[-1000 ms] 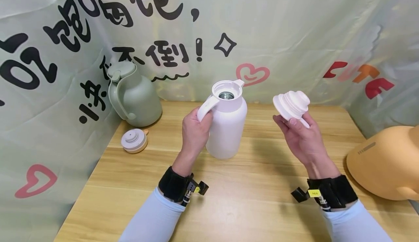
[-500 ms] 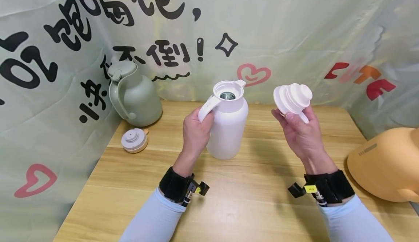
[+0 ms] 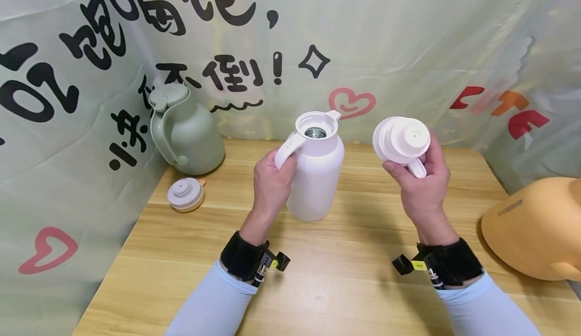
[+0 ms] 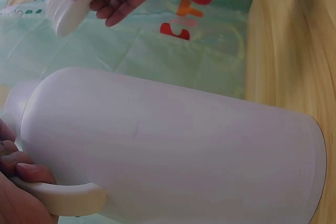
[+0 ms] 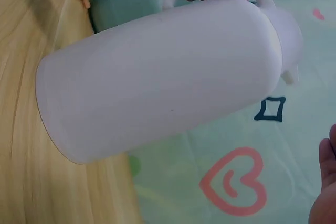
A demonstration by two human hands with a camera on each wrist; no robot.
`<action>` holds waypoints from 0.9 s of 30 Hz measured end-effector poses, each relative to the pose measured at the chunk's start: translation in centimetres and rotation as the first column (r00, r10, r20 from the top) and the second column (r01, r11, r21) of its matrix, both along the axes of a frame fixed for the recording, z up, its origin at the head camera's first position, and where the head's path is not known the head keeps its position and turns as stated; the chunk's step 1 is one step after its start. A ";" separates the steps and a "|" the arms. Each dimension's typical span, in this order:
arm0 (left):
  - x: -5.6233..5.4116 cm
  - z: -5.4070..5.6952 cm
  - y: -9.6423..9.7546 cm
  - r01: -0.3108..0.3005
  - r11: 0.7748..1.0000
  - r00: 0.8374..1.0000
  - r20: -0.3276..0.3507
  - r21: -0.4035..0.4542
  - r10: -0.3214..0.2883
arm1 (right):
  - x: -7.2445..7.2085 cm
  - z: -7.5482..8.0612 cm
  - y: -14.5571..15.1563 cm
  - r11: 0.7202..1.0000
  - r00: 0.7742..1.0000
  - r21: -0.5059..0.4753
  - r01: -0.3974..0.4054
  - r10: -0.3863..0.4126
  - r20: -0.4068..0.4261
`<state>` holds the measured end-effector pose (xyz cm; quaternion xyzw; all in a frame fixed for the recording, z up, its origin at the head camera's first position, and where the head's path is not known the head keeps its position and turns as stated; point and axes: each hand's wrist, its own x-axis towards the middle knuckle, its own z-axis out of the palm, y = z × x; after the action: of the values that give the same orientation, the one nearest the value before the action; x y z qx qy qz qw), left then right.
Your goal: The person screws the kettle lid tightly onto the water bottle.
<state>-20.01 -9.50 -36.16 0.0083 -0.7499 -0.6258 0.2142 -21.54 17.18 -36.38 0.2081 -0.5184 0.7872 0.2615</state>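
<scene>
My left hand (image 3: pixel 271 180) grips the handle (image 3: pixel 288 149) of a white thermos jug (image 3: pixel 316 184) in the middle of the table. Its top is uncovered, and the metallic inside shows through the mouth; a short spout points away to the right. In the left wrist view the jug's body (image 4: pixel 168 140) fills the lower half, with my fingers curled round the handle at the lower left. To the right, my right hand (image 3: pixel 425 189) holds the white jug lid (image 3: pixel 399 139) in the air, its stepped underside turned toward the head camera and its small tab pointing down.
At the back left stands a sage-green thermos jug (image 3: pixel 195 134) with its lid on. In front of it lies a round lilac-and-orange lid (image 3: pixel 186 194). An orange jug (image 3: pixel 531 225) is at the right edge. A printed cloth (image 3: pixel 408 33) hangs behind the wooden table (image 3: pixel 317 285).
My right hand has moved slightly left and turned the lid, so its underside now faces the head camera more. The left hand and the white jug stay nearly in place.
</scene>
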 end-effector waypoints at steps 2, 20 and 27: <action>0.0 0.0 0.0 -0.001 1.000 1.000 -0.001 0.002 0.001 | 0.1 0.1 -0.3 0.995 0.997 0.069 0.070 -0.068 -0.032; 0.2 0.0 -0.1 -0.003 1.000 1.000 0.004 0.010 0.003 | -0.3 3.0 -1.4 0.806 0.831 -0.239 -0.542 0.557 -0.008; 0.5 0.2 0.6 0.016 1.000 1.000 0.010 0.014 -0.016 | -1.2 5.3 -2.1 0.891 0.892 -0.145 -0.431 0.445 0.084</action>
<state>-19.54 -8.93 -35.97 0.0070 -0.7467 -0.6327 0.2051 -22.77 15.05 -31.04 0.2575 -0.4231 0.8667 0.0591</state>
